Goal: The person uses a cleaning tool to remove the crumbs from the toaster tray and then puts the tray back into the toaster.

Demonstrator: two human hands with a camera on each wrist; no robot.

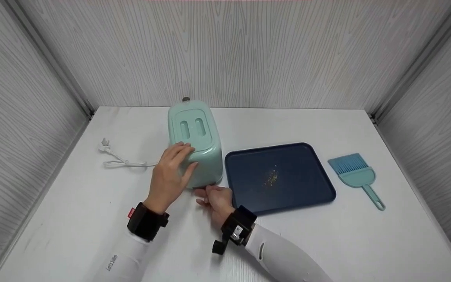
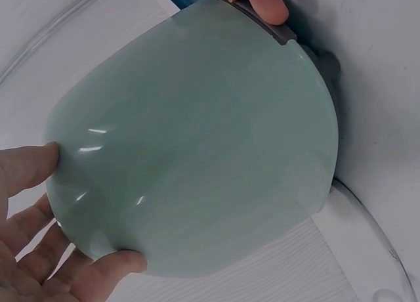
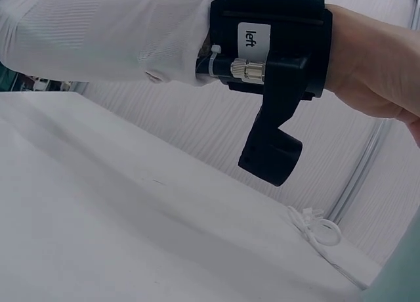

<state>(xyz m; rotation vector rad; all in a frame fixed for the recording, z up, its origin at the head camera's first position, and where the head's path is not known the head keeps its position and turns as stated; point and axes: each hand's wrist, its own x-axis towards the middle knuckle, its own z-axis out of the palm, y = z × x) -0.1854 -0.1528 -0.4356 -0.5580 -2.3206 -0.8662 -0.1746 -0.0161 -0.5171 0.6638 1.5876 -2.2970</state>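
A mint-green toaster (image 1: 206,164) stands upright, its lid (image 1: 192,129) marked by two long recesses. My left hand (image 1: 168,168) holds the toaster's near top end, fingers over the top and thumb against the end face; the left wrist view shows its fingertips (image 2: 125,261) on the shell. Low at the same end, my right hand (image 1: 217,197) has curled fingers at the base. In the left wrist view those fingertips pinch the dark edge of a crumb tray (image 2: 259,20) at the toaster's bottom; part of the grip is hidden. Only the left hand (image 3: 380,72) shows in the right wrist view.
Right of the toaster lies a dark blue tray (image 1: 249,180) with brown crumbs (image 1: 271,178) on it. Farther right is a teal hand brush (image 1: 358,176). A white cord (image 1: 127,162) with a plug lies at left. Pale walls enclose the white table (image 1: 366,243).
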